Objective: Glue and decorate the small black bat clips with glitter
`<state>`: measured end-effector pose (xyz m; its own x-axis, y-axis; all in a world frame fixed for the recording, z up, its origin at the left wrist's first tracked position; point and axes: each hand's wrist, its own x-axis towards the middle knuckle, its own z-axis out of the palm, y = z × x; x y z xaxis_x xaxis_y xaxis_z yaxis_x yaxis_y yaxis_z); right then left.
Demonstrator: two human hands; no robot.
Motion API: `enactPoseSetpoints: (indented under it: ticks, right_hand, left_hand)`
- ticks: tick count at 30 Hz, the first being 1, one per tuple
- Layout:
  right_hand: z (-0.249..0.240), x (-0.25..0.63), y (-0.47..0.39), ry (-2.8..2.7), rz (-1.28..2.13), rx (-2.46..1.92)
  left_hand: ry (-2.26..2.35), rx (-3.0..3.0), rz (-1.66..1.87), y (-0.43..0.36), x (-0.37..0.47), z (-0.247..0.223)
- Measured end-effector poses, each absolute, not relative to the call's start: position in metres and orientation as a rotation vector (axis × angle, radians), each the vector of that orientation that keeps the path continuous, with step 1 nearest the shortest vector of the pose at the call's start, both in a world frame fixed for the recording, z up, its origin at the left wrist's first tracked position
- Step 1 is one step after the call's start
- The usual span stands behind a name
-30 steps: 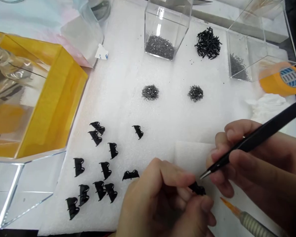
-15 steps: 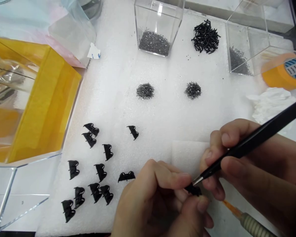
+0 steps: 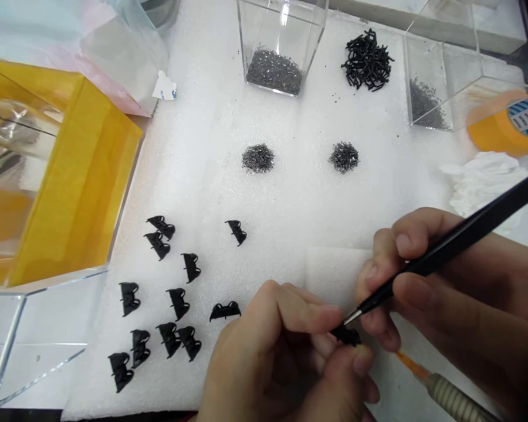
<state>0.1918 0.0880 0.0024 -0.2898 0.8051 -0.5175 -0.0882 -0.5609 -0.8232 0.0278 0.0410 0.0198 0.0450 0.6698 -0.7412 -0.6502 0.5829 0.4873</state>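
Note:
Between the thumb and fingers of my left hand (image 3: pixel 286 351) is a small black plastic part (image 3: pixel 347 335), mostly covered by the fingertips. My right hand (image 3: pixel 440 293) grips black tweezers (image 3: pixel 440 249) like a pen. Their bare metal tips meet the upper edge of the black part, beside my left index fingertip. Whether the tips pinch anything is too small to tell. Below my right hand lies a tool with a ribbed grey grip and an orange tip (image 3: pixel 453 395). Several similar black two-looped parts (image 3: pixel 178 303) lie on the white foam sheet (image 3: pixel 290 205) to the left.
Two small piles of tiny metal pieces (image 3: pixel 257 158) lie mid-sheet. Behind them stand a clear box of such pieces (image 3: pixel 275 70), a heap of black bent parts (image 3: pixel 367 61) and another clear box (image 3: pixel 426 105). Orange tape (image 3: pixel 488 126) is at right, a yellow-sided box (image 3: pixel 79 176) at left.
The whole view has shifted very slightly, so the things on the sheet appear a little higher. Both hands keep nearly the same pose, with the tweezer tips still at the black part.

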Motion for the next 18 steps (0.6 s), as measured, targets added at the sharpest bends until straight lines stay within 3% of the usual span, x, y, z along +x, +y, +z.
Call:
enactPoseSetpoints:
  ticks: [18]
  right_hand:
    - [0.0112, 0.1862, 0.0865, -0.96, 1.891, -1.357]
  left_hand:
    - [1.185, 0.067, 0.973, 0.0387, 0.0252, 0.0203]
